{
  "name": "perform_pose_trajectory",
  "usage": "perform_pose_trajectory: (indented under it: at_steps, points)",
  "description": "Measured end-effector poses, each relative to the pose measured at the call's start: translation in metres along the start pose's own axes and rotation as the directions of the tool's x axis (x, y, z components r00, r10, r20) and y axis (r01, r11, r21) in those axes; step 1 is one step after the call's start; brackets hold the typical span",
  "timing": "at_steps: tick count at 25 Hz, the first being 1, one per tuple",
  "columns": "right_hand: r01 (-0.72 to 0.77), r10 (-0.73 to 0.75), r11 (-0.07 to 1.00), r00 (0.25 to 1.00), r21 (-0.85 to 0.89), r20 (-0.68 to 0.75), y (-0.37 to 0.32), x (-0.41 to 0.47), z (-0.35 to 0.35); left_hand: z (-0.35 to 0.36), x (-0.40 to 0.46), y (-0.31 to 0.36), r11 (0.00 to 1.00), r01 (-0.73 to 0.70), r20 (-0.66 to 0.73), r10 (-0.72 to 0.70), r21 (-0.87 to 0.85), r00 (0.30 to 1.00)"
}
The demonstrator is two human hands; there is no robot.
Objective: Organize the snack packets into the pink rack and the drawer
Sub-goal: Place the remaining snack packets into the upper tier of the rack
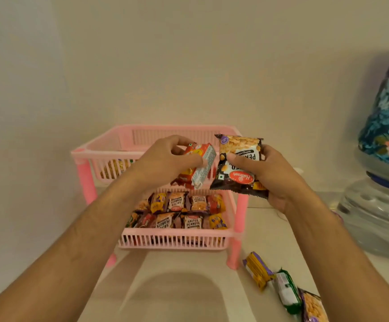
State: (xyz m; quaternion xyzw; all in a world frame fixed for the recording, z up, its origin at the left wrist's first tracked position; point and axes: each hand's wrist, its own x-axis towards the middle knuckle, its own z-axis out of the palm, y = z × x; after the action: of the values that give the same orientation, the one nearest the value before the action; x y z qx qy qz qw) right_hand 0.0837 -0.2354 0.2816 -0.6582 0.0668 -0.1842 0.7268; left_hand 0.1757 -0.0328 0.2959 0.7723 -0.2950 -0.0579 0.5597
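As hands grip it, brown peanut pkt [237, 166] looks crinkled, upside-down.

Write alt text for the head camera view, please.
A person's left hand grips orange packets and the right hand a peanut packet above a two-tier pink rack full of snacks; three more packets lie beside it.

Both bare forearms reach forward, converging mid-frame. Left hand [168, 159] back-up, fingers curled, thumb and fingertips in a pinch grip on an orange packet [200, 166]. Right hand [265, 177] fingers wrapped round a dark peanut packet [237, 166], thumb across its front. Hands close, not touching.
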Motion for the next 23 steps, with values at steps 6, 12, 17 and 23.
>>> perform_pose_trajectory:
  at_steps: [6, 12, 17, 23]
  points:
    - [-0.039, 0.050, 0.994, 0.992, -0.097, 0.117, -0.035, 0.069, 0.018, -0.049, 0.066, 0.021, 0.992, 0.065, -0.121, -0.051, 0.111, 0.991]
    - [-0.085, 0.099, 0.986, 0.991, -0.145, 0.092, -0.040, 0.144, 0.040, -0.087, 0.135, 0.001, 0.914, 0.208, -0.209, -0.140, 0.348, 0.968]
    - [-0.084, 0.112, 0.980, 0.983, -0.181, 0.148, -0.032, 0.193, 0.074, -0.109, 0.175, -0.026, 0.835, 0.313, -0.215, -0.238, 0.453, 0.947]
    - [-0.077, 0.191, 0.914, 0.948, -0.398, 0.255, -0.005, 0.244, 0.116, -0.130, 0.212, -0.067, 0.719, 0.406, -0.217, -0.346, 0.563, 0.913]
